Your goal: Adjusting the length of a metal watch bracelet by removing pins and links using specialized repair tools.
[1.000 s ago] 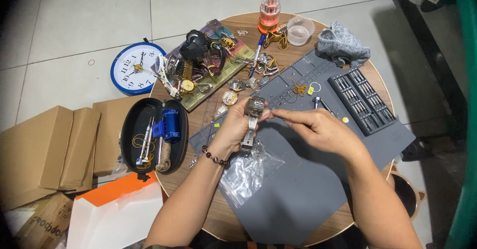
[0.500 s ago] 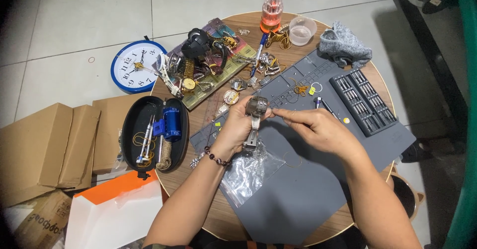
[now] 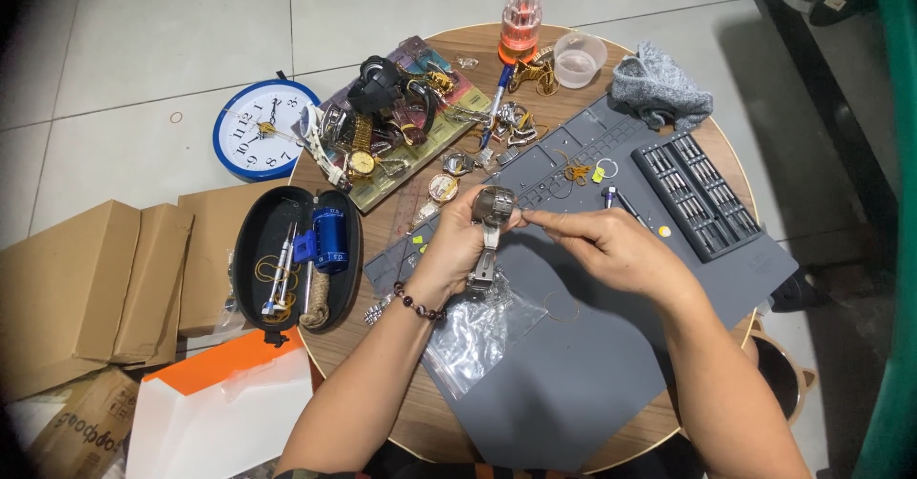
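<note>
Gripping a silver wristwatch (image 3: pixel 493 213) above the grey work mat (image 3: pixel 592 345), the left hand (image 3: pixel 457 250) is closed around its metal band, case turned up. Right hand (image 3: pixel 611 247) comes in from the other side, fingertips pinched at the case edge; whether they hold a small part or tool there, I cannot tell. Under the wrists lies a clear plastic bag (image 3: pixel 478 331), partly covered by the left forearm. Crowding the round wooden desk (image 3: pixel 368 345): a black oval case (image 3: pixel 296 259) of tools with a blue cylinder inside, a heap of watches and straps (image 3: pixel 392 121) on a flat printed board, loose watch parts too small to sort out. Far side, an orange-capped clear bottle (image 3: pixel 522 16), a small clear cup (image 3: pixel 579 59), a grey cloth (image 3: pixel 661 87), and a black tray of screwdriver bits (image 3: pixel 695 192). Down on the floor, a blue-rimmed wall clock (image 3: pixel 260 133), brown cardboard boxes (image 3: pixel 86 288), and an orange-and-white box (image 3: pixel 224 412), cut off at the bottom edge.
</note>
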